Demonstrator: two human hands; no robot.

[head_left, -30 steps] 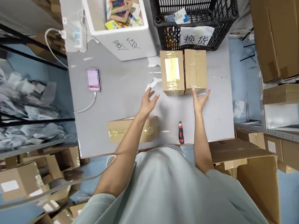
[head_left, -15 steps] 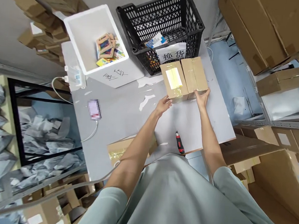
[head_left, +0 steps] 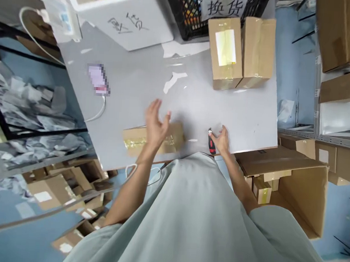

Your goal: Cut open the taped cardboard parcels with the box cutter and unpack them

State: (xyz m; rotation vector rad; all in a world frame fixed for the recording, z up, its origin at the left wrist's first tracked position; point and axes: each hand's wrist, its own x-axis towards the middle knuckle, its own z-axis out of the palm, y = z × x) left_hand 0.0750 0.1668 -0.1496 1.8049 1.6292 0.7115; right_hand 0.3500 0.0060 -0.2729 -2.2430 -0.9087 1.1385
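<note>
My left hand (head_left: 156, 125) is slightly blurred, with its fingers apart and nothing in them. It is over a taped cardboard box (head_left: 174, 138) at the table's near edge. My right hand (head_left: 222, 141) is beside a red and black utility knife (head_left: 211, 144), its thumb at the knife's upper end. Its fingers are spread rather than closed round the handle; whether the thumb touches the knife I cannot tell. Two taped cartons stand side by side farther back: a labelled carton (head_left: 223, 72) and a plain carton (head_left: 258, 49).
At the back are a white foam box (head_left: 133, 35) and a black crate (head_left: 189, 27) with a paper sign. A blurred-out phone (head_left: 98, 79) on a cable lies left on the grey table (head_left: 130, 88). A large open carton (head_left: 304, 194) is at lower right.
Both hands have let go of the two cartons at the back and come nearer to me. The left is now over the near box, the right beside the knife. The view has tilted down.
</note>
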